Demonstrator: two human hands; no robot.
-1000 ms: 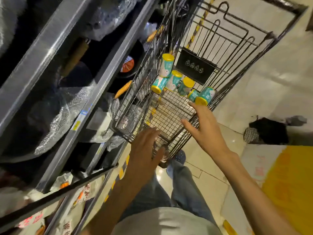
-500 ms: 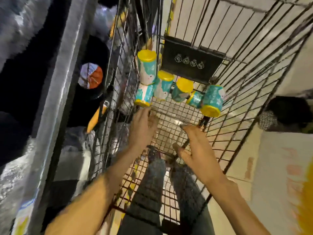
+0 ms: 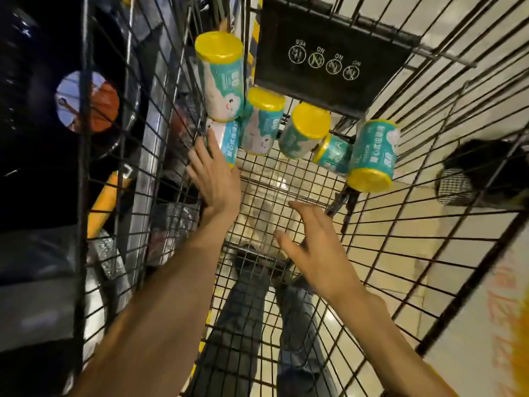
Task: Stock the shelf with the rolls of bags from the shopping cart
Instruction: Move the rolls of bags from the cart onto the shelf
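Observation:
Several teal rolls of bags with yellow ends lie at the far end of the wire shopping cart (image 3: pixel 446 156). One roll (image 3: pixel 220 78) leans high against the left wall, and another roll (image 3: pixel 229 141) lies below it. A further roll (image 3: pixel 372 156) is at the right. My left hand (image 3: pixel 214 176) reaches in with straight fingers, its fingertips touching the low left roll. My right hand (image 3: pixel 312 247) hovers above the cart floor with fingers spread, holding nothing.
Dark shelving with a metal upright (image 3: pixel 148 156) stands left of the cart, holding pans and an orange handle (image 3: pixel 103 202). A black warning plate (image 3: pixel 332 58) hangs on the cart's far wall. A dark bag (image 3: pixel 483 173) lies on the floor at the right.
The view has moved closer into the cart. My left hand has reached forward to the low left roll. My right hand has spread its fingers over the cart floor.

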